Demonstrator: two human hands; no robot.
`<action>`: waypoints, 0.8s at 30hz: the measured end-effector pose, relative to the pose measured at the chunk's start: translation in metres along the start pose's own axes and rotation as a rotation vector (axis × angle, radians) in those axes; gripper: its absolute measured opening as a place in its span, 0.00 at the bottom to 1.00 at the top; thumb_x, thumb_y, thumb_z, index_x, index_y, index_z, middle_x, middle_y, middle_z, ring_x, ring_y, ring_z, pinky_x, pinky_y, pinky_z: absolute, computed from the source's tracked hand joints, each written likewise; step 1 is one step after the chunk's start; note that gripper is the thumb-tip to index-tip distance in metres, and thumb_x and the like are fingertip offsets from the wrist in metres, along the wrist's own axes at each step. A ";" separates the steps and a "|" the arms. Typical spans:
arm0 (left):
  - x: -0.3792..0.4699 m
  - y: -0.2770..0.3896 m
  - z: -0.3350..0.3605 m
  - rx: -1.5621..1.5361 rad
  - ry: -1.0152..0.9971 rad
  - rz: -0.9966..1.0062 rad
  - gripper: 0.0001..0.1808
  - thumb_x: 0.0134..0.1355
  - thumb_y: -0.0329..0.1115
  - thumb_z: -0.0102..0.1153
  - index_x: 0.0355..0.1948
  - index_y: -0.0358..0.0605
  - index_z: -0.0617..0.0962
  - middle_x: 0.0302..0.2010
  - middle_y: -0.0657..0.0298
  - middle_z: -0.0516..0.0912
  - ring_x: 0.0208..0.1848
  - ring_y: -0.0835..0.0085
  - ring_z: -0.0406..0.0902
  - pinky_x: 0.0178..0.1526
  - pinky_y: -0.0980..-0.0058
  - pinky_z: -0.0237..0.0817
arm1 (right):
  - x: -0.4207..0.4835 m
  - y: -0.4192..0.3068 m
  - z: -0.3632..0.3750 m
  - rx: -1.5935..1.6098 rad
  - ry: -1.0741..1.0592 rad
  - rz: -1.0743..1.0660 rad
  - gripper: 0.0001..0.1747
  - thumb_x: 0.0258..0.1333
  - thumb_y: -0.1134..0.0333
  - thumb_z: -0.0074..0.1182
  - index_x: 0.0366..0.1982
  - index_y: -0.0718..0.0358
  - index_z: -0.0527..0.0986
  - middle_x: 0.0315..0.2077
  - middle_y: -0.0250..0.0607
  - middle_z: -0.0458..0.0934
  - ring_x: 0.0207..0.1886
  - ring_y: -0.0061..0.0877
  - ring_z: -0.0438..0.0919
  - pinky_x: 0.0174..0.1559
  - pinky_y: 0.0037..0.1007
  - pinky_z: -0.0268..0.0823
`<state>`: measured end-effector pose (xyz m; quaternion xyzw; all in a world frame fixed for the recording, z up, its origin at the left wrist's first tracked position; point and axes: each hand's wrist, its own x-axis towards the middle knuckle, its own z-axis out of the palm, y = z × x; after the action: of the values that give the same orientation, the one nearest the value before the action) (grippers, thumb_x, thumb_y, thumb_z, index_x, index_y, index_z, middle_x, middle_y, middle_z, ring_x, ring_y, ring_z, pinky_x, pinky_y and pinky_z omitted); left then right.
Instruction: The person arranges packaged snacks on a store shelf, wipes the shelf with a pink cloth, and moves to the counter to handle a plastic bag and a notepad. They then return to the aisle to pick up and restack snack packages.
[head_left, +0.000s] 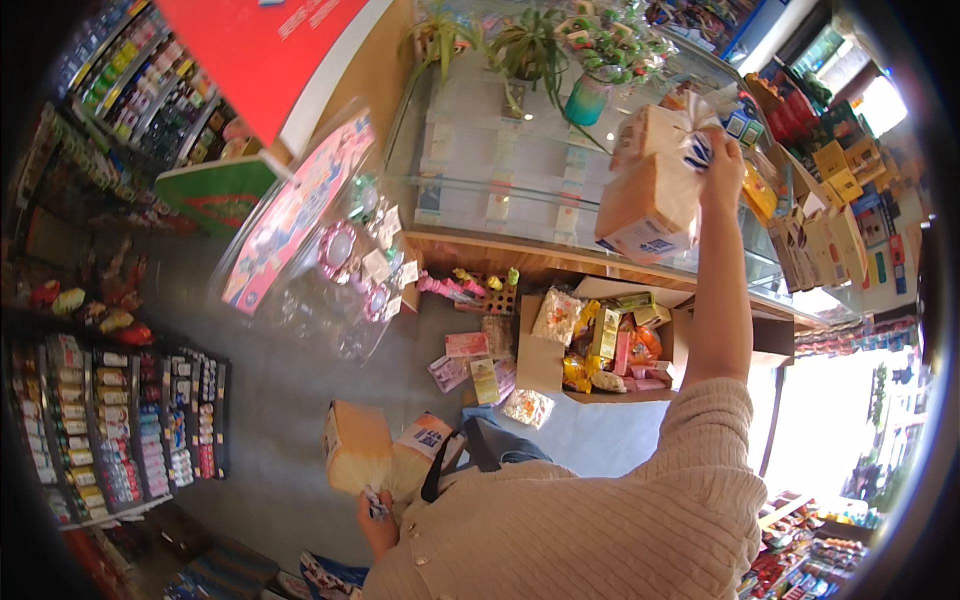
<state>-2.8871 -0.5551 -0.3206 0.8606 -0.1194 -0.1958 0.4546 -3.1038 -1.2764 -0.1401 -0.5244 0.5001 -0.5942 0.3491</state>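
My right hand (724, 169) grips the gathered necks of clear plastic bags at the upper right. Loaves of packaged bread (651, 202) hang from it, in front of a glass display counter (465, 180). Low on the left, my left hand (377, 517) is closed around the twisted tops of more bagged bread loaves (358, 446). They are beside my body, above the grey floor. The loaves have pale golden sides and white labels with blue print. Their contact with the counter on the right side cannot be made out.
An open cardboard box (540, 360) of snack packets stands on the floor before the counter, with loose packets (487, 379) beside it. Potted plants (529, 49) and a teal vase (586, 101) top the counter. A hanging toy package (300, 217) and stocked shelves (112, 427) occupy the left.
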 end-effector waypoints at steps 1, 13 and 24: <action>-0.001 0.001 -0.002 -0.008 0.012 0.015 0.11 0.63 0.28 0.60 0.31 0.36 0.70 0.26 0.58 0.70 0.30 0.73 0.63 0.33 0.73 0.59 | -0.016 -0.010 -0.011 -0.034 -0.031 -0.146 0.13 0.63 0.56 0.56 0.37 0.57 0.81 0.26 0.28 0.78 0.27 0.16 0.74 0.29 0.22 0.65; -0.060 -0.052 -0.093 -0.141 0.207 -0.027 0.14 0.61 0.33 0.64 0.32 0.40 0.70 0.27 0.52 0.77 0.30 0.59 0.75 0.33 0.68 0.66 | -0.293 -0.130 -0.037 -0.365 -0.640 -0.379 0.20 0.71 0.56 0.47 0.46 0.68 0.76 0.41 0.40 0.79 0.44 0.27 0.75 0.50 0.29 0.68; -0.147 -0.157 -0.242 -0.397 0.680 -0.200 0.11 0.64 0.36 0.63 0.39 0.38 0.80 0.32 0.67 0.82 0.34 0.81 0.75 0.38 0.75 0.69 | -0.659 -0.138 0.125 0.019 -1.618 -0.196 0.08 0.68 0.68 0.47 0.36 0.64 0.74 0.31 0.28 0.72 0.33 0.15 0.67 0.37 0.21 0.62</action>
<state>-2.9067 -0.2333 -0.2939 0.7792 0.1623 0.0375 0.6043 -2.8316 -0.6502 -0.1944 -0.8297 0.0400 -0.0637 0.5532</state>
